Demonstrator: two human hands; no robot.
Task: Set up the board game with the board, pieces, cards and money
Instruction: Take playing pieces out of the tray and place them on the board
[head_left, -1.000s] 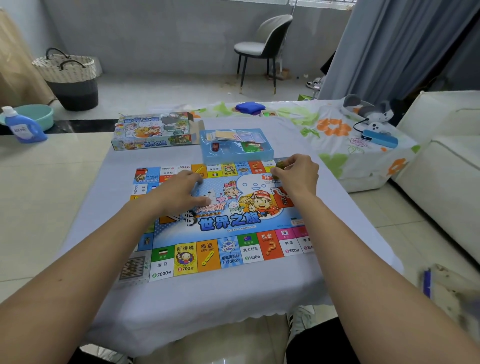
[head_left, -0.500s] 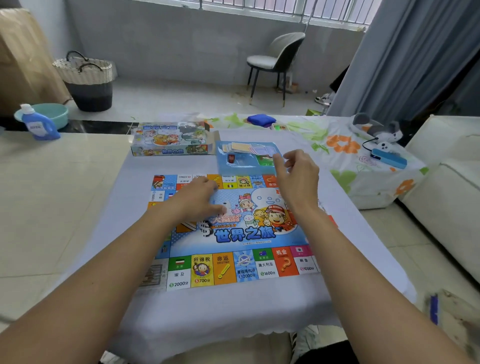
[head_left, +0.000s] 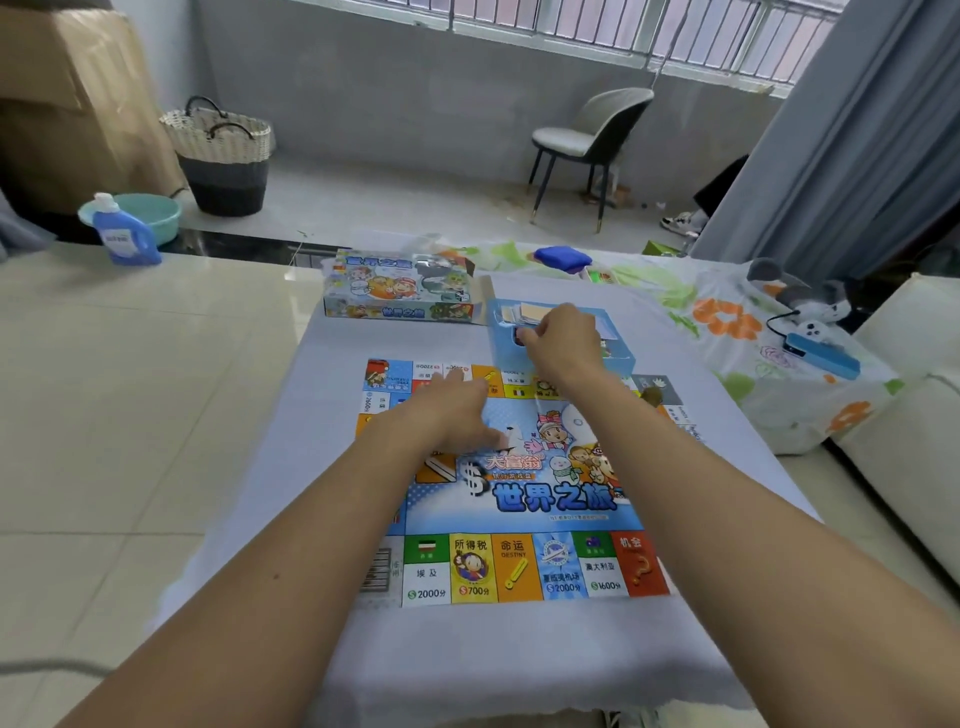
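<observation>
1. Head view: board (head_left: 519, 499) lies flat mid-tabletop (head_left: 519, 654).
2. Left hand (head_left: 447, 415) presses the board, fingers straight.
3. Right hand (head_left: 563, 343) reaches into the tray (head_left: 621, 358) just beyond the board; grip curled, contents unclear.
4. Box (head_left: 400, 293) left of tray.

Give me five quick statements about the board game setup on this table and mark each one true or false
1. The game board lies unfolded and flat on the table. True.
2. The right hand reaches into the blue tray beyond the board. True.
3. The left hand is lifting the game box. False: it rests on the board, and the game box sits untouched at the table's far edge.
4. The blue tray sits on the middle of the board. False: it stands past the board's far edge, right of the game box.
5. A chair stands near the far wall. True.
</observation>
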